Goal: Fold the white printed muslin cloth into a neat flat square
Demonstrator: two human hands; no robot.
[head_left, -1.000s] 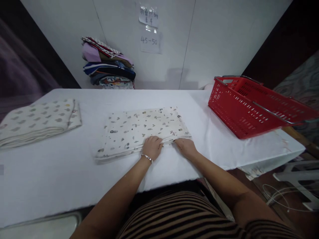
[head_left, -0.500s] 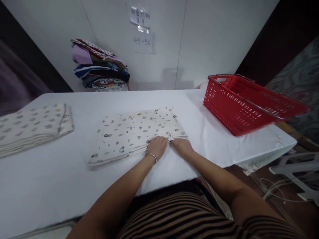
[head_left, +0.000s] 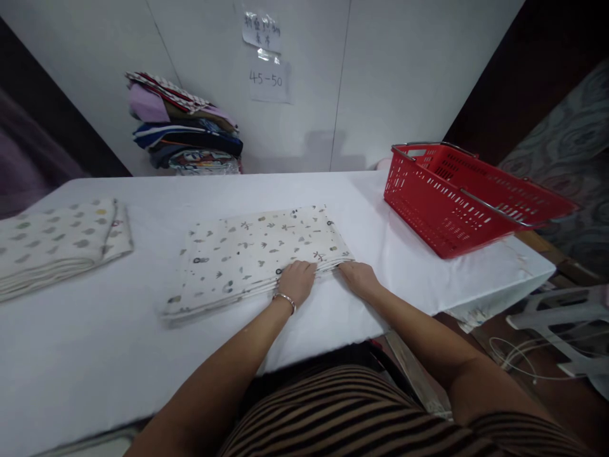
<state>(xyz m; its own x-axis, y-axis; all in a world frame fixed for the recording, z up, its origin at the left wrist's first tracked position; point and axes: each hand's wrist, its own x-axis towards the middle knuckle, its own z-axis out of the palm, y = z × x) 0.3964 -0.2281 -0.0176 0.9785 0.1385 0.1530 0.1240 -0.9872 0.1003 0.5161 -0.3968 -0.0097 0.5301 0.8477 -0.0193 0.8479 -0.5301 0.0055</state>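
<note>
A folded white cloth (head_left: 266,247) printed with small grey-green motifs lies flat in layers on the white-covered table (head_left: 118,355). At its near edge my left hand (head_left: 297,281), with a bracelet at the wrist, is closed over the layers, fingers on top. My right hand (head_left: 360,279) grips the same edge near the right corner, its fingertips hidden in the folds. Between the two hands the stacked layers show slightly fanned.
Another folded patterned cloth (head_left: 61,238) lies at the left. A red basket (head_left: 442,209) with metal handles stands at the right of the table. Behind the table rises a pile of folded fabrics (head_left: 190,133) by the wall. A white plastic stool (head_left: 561,324) is at the right.
My right hand has slid rightward along the near edge to the corner, widening the distance between my hands. My left hand stays about where it was on the cloth.
</note>
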